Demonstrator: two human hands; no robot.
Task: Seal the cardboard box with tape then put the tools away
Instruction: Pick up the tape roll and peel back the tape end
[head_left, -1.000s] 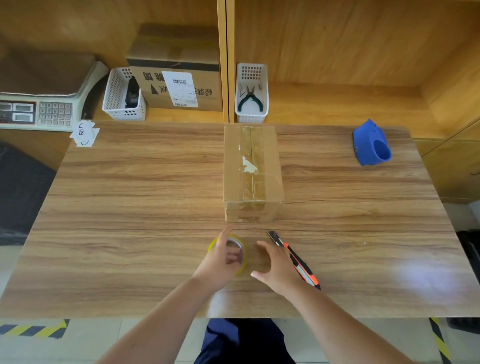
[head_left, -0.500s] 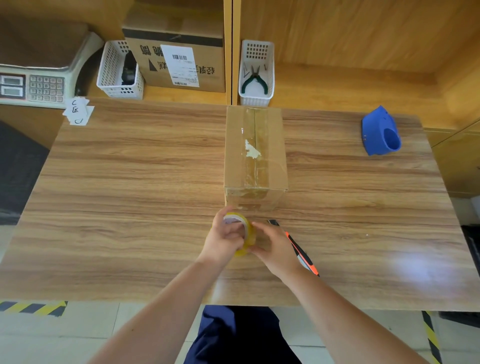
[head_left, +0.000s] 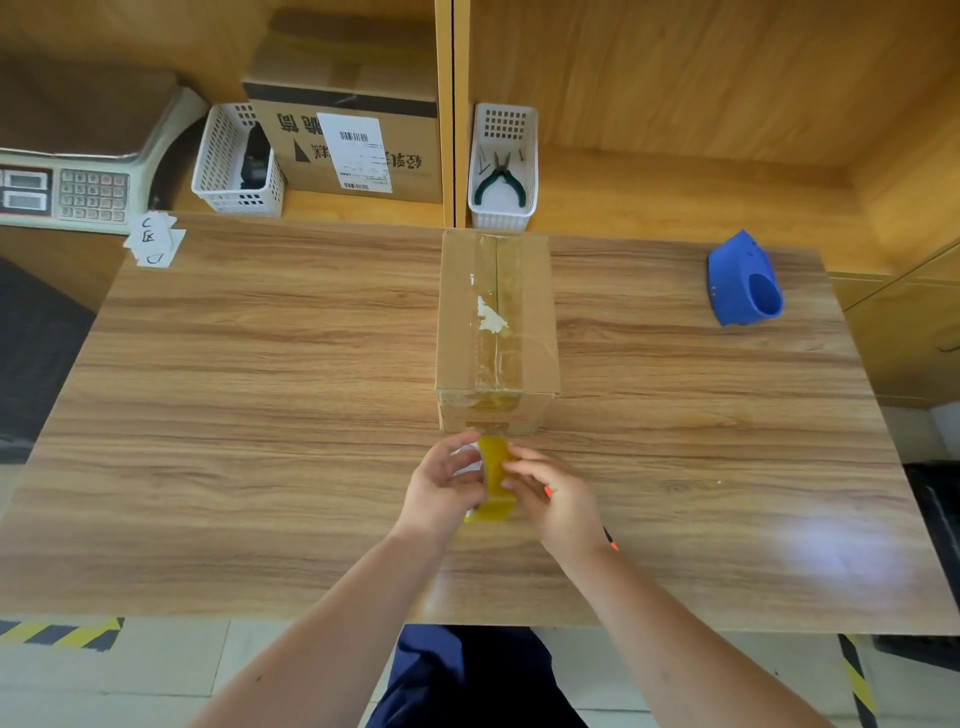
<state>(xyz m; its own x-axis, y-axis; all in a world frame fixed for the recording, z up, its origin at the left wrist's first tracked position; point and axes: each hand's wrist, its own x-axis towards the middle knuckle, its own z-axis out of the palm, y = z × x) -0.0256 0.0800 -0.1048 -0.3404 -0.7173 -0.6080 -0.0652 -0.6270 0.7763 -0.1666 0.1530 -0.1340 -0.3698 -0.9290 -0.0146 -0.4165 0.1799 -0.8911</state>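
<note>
A brown cardboard box (head_left: 496, 332) stands in the middle of the wooden table (head_left: 260, 389), with old clear tape along its top seam. Just in front of it I hold a yellowish tape roll (head_left: 493, 480) upright on edge between both hands. My left hand (head_left: 441, 486) grips its left side and core. My right hand (head_left: 553, 493) has its fingertips on the roll's right face. An orange and black utility knife (head_left: 609, 538) lies on the table under my right hand, mostly hidden.
A blue tape dispenser (head_left: 743, 280) sits at the table's far right. On the shelf behind are a white basket with pliers (head_left: 503, 171), another white basket (head_left: 234, 161), a labelled carton (head_left: 353, 140) and a weighing scale (head_left: 67, 171).
The tape roll has been lifted off the table from lying flat and turned upright on edge. Both hands moved closer to the box's front face, and the right hand now covers most of the knife.
</note>
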